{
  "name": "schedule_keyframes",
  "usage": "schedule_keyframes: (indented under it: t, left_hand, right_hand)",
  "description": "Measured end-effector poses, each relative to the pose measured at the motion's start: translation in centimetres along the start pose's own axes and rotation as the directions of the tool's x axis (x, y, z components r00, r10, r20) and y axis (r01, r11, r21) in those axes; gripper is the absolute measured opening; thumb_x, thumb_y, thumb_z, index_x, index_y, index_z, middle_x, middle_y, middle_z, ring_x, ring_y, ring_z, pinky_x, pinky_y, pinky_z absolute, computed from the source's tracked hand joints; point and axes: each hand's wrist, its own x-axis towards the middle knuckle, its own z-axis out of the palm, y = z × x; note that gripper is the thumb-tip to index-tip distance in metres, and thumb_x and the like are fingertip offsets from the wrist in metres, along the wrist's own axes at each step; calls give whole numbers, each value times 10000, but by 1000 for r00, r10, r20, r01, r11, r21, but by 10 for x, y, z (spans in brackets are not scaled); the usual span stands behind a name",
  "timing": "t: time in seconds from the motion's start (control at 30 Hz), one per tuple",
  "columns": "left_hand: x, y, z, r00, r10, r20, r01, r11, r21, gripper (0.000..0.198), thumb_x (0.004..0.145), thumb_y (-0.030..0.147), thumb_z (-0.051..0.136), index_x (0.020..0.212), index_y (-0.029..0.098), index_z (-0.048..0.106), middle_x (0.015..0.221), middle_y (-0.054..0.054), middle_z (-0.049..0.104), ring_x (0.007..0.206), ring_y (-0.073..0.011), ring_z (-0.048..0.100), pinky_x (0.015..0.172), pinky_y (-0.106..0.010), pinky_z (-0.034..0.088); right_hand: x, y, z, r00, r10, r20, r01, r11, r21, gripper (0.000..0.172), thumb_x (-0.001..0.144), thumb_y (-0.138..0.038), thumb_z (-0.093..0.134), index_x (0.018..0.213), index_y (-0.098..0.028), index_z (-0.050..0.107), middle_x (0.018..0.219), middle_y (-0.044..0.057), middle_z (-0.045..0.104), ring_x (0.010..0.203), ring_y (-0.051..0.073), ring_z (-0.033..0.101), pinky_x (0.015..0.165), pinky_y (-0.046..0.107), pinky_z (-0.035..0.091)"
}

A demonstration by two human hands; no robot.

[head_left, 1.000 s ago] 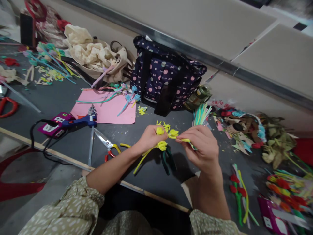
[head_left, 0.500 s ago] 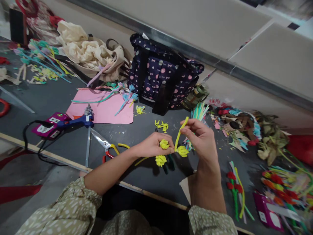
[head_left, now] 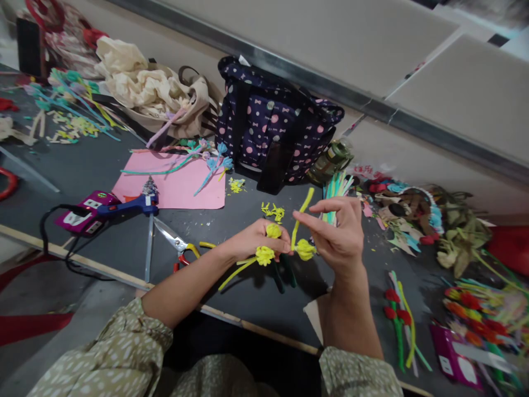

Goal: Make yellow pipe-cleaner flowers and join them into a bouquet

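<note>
My left hand [head_left: 257, 240] is closed around a yellow pipe-cleaner flower piece [head_left: 264, 255] with several fluffy blossoms. One blossom lies over the fingers, one hangs below them, and a third is at the fingertips on the right. A yellow stem [head_left: 303, 212] stands up from that right side. My right hand [head_left: 341, 234] is beside this stem, thumb and forefinger apart, with the thumb tip close to or touching it. Beneath my left hand, dark green handles [head_left: 285, 274] of a tool lie partly hidden. Yellow-handled scissors [head_left: 178, 243] rest left of it.
A blue glue gun [head_left: 130, 206] lies by a purple power strip [head_left: 85, 212]. Behind are pink paper [head_left: 173, 190], a dotted navy bag [head_left: 276, 121] and yellow clippings [head_left: 273, 212]. Pipe-cleaner bundles [head_left: 336, 190] and red flowers [head_left: 392, 296] lie to the right.
The right fingers have spread from their pinch on the yellow stem. My left hand and the flowers have shifted slightly left and turned, and a lower stem now shows more.
</note>
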Motion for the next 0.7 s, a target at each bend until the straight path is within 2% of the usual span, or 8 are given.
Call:
schedule_keyframes:
  t: [0.17,0.3,0.4,0.53,0.7]
  left_hand:
    - [-4,6,1,996,92,5,-93,995,44,249,661,360,798,684,133,700,699,-61,660,615,-131,590,588,-259,507]
    - [-6,9,0,969,246,-35,-239,959,153,243,688,366,785,660,142,693,688,-47,622,662,-137,575,645,-273,487]
    - [-6,8,-1,927,356,-117,-337,928,158,207,718,338,767,674,151,691,708,-41,619,678,-137,575,672,-280,473]
    - [-5,6,-1,863,430,-266,-411,903,125,170,726,304,762,696,154,688,706,-23,604,673,-125,572,650,-262,459]
    - [-1,4,-1,748,467,-471,-453,878,151,166,706,305,774,700,163,687,695,-2,590,653,-110,577,642,-249,461]
  right_hand:
    - [-2,12,8,999,-31,-20,30,997,-67,279,856,-170,638,979,-404,729,951,33,627,944,250,536,845,446,470]
    - [-1,15,12,1000,-14,-3,14,998,-65,251,862,-162,617,942,-374,725,920,33,632,932,251,538,816,438,472]
    - [1,15,13,1000,-4,19,5,997,-74,249,868,-143,593,931,-349,717,906,39,630,925,248,528,808,433,463]
    - [2,16,15,997,9,75,-3,997,-79,233,872,-120,570,928,-301,705,910,55,629,922,246,510,798,423,452]
    - [3,16,18,983,18,181,-19,1000,1,155,872,-132,581,899,-243,685,879,64,630,889,238,518,768,401,447]
